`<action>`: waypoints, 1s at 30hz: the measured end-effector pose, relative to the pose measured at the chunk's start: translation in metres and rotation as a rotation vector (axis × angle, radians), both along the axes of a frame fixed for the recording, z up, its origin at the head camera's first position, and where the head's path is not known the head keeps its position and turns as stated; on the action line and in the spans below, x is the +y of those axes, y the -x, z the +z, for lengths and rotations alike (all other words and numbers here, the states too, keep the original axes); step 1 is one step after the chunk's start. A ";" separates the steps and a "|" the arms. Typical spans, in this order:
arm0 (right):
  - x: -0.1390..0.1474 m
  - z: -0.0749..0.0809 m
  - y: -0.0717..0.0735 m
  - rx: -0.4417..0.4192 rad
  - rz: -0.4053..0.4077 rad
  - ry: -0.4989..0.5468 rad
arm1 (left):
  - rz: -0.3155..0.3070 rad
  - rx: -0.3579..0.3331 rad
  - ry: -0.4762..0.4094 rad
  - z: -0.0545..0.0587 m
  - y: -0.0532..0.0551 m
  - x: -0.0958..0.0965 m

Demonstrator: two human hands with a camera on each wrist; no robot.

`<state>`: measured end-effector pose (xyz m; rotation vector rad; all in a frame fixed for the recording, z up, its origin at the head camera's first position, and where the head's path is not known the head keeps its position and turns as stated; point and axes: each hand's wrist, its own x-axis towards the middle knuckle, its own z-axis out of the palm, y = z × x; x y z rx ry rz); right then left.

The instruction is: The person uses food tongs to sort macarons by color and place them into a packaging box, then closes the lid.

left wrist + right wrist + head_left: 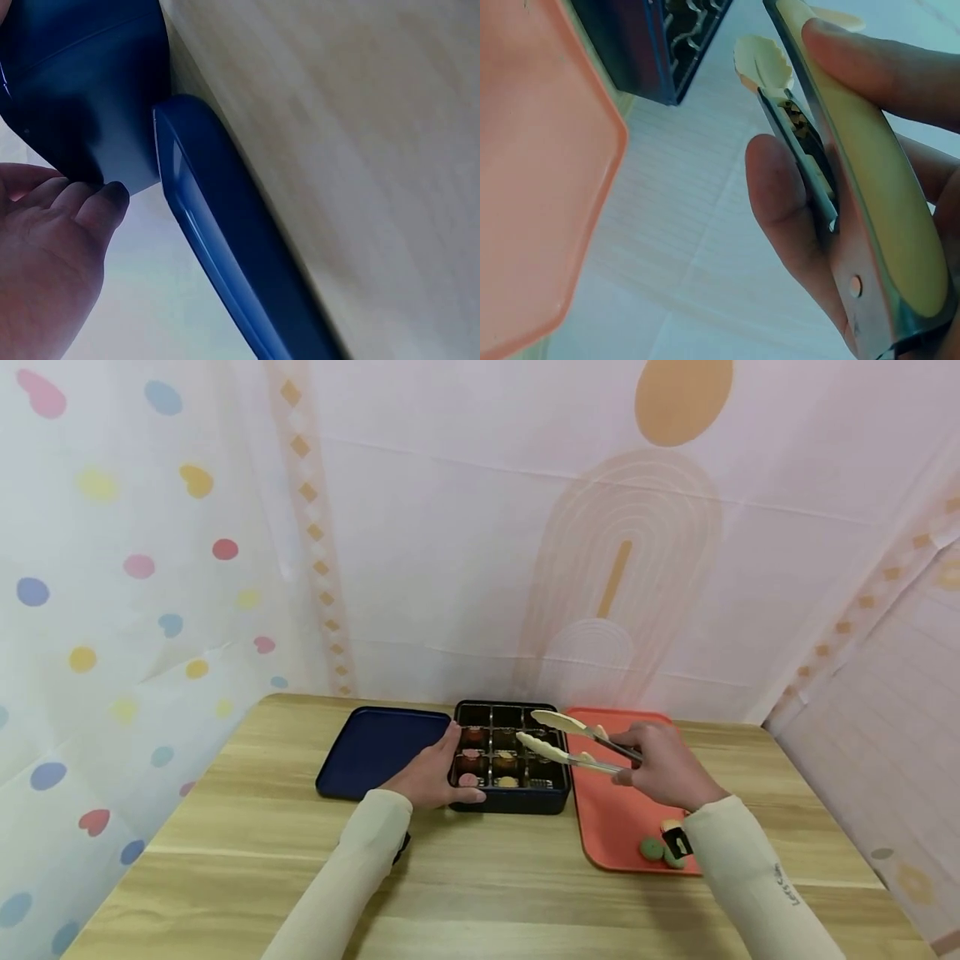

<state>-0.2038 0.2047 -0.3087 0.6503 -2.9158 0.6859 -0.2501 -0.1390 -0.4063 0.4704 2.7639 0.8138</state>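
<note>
A dark blue box (pixel 512 802) stands uncovered, its inside split into compartments. Round pink macarons (pixel 468 780) and yellow macarons (pixel 507 782) sit in some compartments. At the box's left front corner, my left hand (pixel 429 774) holds it, thumb along the front and fingers at the left side. My right hand (pixel 667 766) grips metal tongs (pixel 600 766) with cream tips. The tips are apart over the right part of the box, with nothing visible between them. In the right wrist view, thumb and fingers wrap the tongs' handles (pixel 877 202).
A blue lid (pixel 382 752) lies left of the box. On the right is an orange-red tray (pixel 615 827) with green macarons (pixel 651 848) and a pale orange macaron (pixel 670 825) near its front, partly hidden by the right wrist. A patterned cloth (pixel 450 527) hangs behind the table.
</note>
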 end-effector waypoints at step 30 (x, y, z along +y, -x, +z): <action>0.163 -0.026 -0.091 -0.157 -0.228 -0.218 | -0.018 0.023 0.005 0.002 0.003 -0.005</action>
